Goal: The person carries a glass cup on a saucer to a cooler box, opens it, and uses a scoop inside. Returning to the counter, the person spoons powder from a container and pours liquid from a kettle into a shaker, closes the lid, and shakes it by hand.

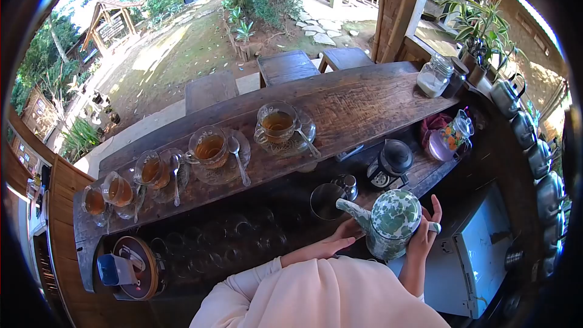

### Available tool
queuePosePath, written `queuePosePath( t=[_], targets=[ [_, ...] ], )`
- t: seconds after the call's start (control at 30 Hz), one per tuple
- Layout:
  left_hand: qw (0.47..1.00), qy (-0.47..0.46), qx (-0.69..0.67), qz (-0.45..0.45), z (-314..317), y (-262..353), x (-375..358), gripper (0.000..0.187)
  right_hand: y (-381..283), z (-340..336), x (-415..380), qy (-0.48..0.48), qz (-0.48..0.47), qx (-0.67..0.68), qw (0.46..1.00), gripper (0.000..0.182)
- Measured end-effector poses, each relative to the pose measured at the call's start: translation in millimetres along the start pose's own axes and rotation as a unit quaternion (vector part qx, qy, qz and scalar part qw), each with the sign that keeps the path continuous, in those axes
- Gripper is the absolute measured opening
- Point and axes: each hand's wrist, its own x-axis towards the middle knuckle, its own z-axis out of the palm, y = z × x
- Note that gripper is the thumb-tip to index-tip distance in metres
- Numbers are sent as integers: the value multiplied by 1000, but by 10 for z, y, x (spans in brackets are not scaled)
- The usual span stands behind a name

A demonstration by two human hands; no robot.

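Note:
A green-and-white speckled teapot (393, 222) is held upright near my body, its spout pointing left. My right hand (422, 234) wraps round its right side, with a ring on one finger and some fingers raised. My left hand (337, 240) reaches to the teapot's left side below the spout; its fingertips are partly hidden behind the pot. Beyond the spout stand an empty glass (327, 201) and a small metal shaker (348, 186). Along the wooden counter (358, 100) several glass cups of amber tea, such as the one at centre (277, 123), sit on saucers with spoons.
A French press (392, 161), a glass pitcher (450, 138) and a lidded jar (434, 77) stand to the right. Metal pots (539, 158) line the far right. A round tray (136, 267) lies at lower left, with glassware on the shelf below the counter.

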Motion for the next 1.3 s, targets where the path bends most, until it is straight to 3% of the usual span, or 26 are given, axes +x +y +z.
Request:
queuePosePath(
  t=[0.5, 0.57, 0.8, 0.87, 1.3],
  targets=[
    [996, -30, -78, 34, 7, -91, 9, 76, -45, -19, -3, -31, -1, -4, 1000, 51],
    [990, -55, -93, 92, 4, -143, 23, 78, -68, -8, -7, -32, 2, -11, 999, 51],
    [984, -77, -100, 129, -34, -239, 75, 83, -120, -6, 20, -52, 20, -17, 998, 50],
    [967, -108, -103, 204, -87, -369, 165, 84, -124, -6, 31, -53, 22, -19, 998, 50],
    [967, -95, -129, 196, -83, -348, 166, 87, -143, 34, 89, -56, 23, -24, 998, 50]
  ],
)
